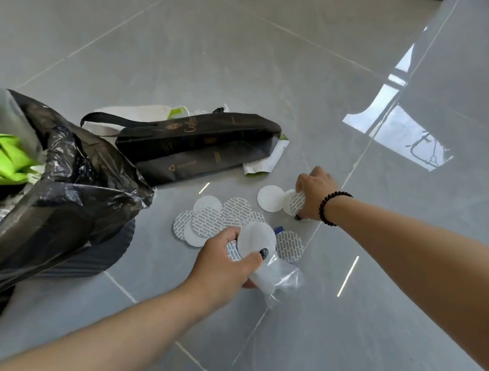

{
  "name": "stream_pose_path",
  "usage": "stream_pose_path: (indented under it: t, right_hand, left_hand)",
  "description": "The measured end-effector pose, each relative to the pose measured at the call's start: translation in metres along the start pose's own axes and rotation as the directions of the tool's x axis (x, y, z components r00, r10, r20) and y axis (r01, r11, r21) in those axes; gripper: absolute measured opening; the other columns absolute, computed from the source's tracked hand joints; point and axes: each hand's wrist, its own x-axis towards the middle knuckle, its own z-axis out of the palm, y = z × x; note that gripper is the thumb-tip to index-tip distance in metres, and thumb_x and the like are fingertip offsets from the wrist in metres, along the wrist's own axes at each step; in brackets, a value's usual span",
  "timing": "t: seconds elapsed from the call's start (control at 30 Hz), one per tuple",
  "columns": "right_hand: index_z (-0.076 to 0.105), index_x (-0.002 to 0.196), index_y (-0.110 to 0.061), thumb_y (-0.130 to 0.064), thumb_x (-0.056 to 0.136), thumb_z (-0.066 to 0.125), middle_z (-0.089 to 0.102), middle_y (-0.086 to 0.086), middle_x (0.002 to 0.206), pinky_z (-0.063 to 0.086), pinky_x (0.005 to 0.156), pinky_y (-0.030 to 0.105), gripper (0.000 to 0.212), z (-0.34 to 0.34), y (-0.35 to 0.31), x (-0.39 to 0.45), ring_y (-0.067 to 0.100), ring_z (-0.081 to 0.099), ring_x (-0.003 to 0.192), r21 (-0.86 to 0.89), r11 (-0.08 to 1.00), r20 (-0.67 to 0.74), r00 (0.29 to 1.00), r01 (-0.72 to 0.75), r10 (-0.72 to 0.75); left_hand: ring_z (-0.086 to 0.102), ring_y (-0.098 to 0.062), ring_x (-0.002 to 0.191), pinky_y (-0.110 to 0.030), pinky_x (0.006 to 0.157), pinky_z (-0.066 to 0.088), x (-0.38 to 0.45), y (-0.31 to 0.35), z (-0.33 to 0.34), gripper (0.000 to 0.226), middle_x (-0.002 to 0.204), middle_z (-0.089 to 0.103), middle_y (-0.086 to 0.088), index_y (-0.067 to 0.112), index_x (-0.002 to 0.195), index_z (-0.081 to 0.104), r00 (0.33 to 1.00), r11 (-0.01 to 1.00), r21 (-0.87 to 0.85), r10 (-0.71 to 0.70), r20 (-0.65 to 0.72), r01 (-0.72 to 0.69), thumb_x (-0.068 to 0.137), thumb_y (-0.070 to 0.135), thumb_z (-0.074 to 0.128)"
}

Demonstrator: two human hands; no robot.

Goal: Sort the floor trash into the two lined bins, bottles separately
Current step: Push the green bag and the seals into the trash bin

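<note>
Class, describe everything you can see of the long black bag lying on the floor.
The long black bag lies on its side on the grey tiled floor, mouth toward the right. It looks like matte non-woven fabric with gold print and a thin black handle. Pale packaging pokes out beside its mouth; a black bin liner overlaps its left end.

**Both hands on round seals over grey tile floor**

At lower centre the left hand grips a white disc and a clear bag. Right of centre the right hand, a bead bracelet on its wrist, pinches a printed disc. Loose discs lie between them. At left stands a black-lined bin; a black tote lies above centre.
</note>
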Motion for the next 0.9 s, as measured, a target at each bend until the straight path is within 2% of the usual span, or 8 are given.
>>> stream_pose_path:
  t: [0.17,0.33,0.43,0.5,0.6,0.7,0.8,0.9]
  right_hand:
    - [0.039,0.131,-0.014,-0.012,0.073,0.076,0.048,0.01,0.125,0.049,0.082,0.033,0.069,0.0,-0.008,0.003,0.028,0.053,0.109,0.033,0.999,0.066,0.998,0.004,-0.006]
    - [0.053,0.121,-0.014,-0.031,0.08,0.07,0.044,0.01,0.121,0.048,0.091,0.034,0.048,0.003,-0.015,-0.01,0.028,0.048,0.112,-0.186,0.982,0.017,1.0,-0.008,0.012]
    - [0.054,0.114,-0.02,-0.037,0.091,0.053,0.042,0.003,0.117,0.049,0.087,0.03,0.029,0.009,-0.015,-0.036,0.02,0.047,0.109,-0.386,0.922,-0.074,0.995,0.039,-0.073]
    - [0.049,0.11,-0.023,-0.035,0.093,0.049,0.043,-0.001,0.114,0.047,0.084,0.025,0.021,0.015,-0.014,-0.057,0.016,0.049,0.109,-0.41,0.909,-0.035,0.994,0.077,-0.1]
    - [0.045,0.096,-0.023,-0.025,0.093,0.046,0.046,-0.002,0.099,0.045,0.076,0.025,0.003,0.019,-0.019,-0.091,0.018,0.055,0.094,-0.157,0.987,-0.013,1.0,0.019,-0.022]
    - [0.049,0.089,-0.025,-0.015,0.087,0.049,0.059,0.001,0.09,0.046,0.066,0.026,0.01,0.013,-0.038,-0.128,0.02,0.06,0.08,0.179,0.982,0.038,0.998,-0.054,0.048]
    - [0.046,0.087,-0.038,-0.016,0.082,0.062,0.063,-0.001,0.086,0.042,0.053,0.013,0.028,0.004,-0.072,-0.165,0.005,0.055,0.068,0.344,0.938,0.069,0.996,0.026,-0.053]
    - [0.048,0.093,-0.047,-0.022,0.081,0.07,0.063,-0.009,0.09,0.044,0.057,0.008,0.035,-0.018,-0.117,-0.181,0.001,0.056,0.074,0.444,0.876,-0.026,0.98,0.189,-0.198]
  left_hand:
    - [0.07,-0.018,0.079,-0.029,0.06,0.059,-0.034,0.023,-0.045,0.022,0.106,0.065,-0.004,0.014,0.105,0.064,0.99,0.977,0.203,-0.082,0.113,0.058,0.084,0.01,0.07]
    - [0.068,-0.008,0.061,-0.021,0.053,0.053,-0.076,0.043,-0.084,0.015,0.089,0.068,0.0,0.015,0.098,0.066,0.997,0.993,0.112,-0.033,0.07,0.025,0.085,0.008,0.07]
    - [0.068,-0.007,0.062,-0.022,0.052,0.053,-0.095,0.041,-0.097,0.015,0.084,0.067,0.001,0.014,0.096,0.066,1.0,1.0,0.001,-0.007,0.02,0.007,0.084,0.007,0.071]
    - [0.068,-0.008,0.065,-0.023,0.053,0.053,-0.105,0.041,-0.109,0.016,0.084,0.068,0.001,0.013,0.097,0.067,0.999,0.998,-0.038,0.041,0.002,-0.041,0.083,0.009,0.072]
    - [0.063,-0.01,0.064,-0.02,0.053,0.049,-0.118,0.042,-0.131,0.019,0.077,0.066,-0.001,0.007,0.095,0.066,0.978,0.976,-0.071,0.205,-0.034,-0.207,0.08,0.01,0.077]
    - [0.055,-0.011,0.06,-0.021,0.052,0.043,-0.131,0.028,-0.151,0.021,0.069,0.062,0.0,0.017,0.083,0.068,0.938,0.932,-0.134,0.319,-0.139,-0.337,0.071,0.027,0.082]
    - [0.046,-0.012,0.055,-0.02,0.048,0.038,-0.142,0.014,-0.172,0.018,0.061,0.058,-0.002,0.02,0.079,0.067,0.871,0.897,-0.13,0.362,-0.333,-0.422,0.073,0.03,0.081]
    - [0.049,-0.014,0.054,-0.02,0.047,0.041,-0.155,0.022,-0.194,0.014,0.063,0.06,-0.01,0.025,0.081,0.067,0.744,0.851,-0.022,0.446,-0.498,-0.525,0.069,0.021,0.073]
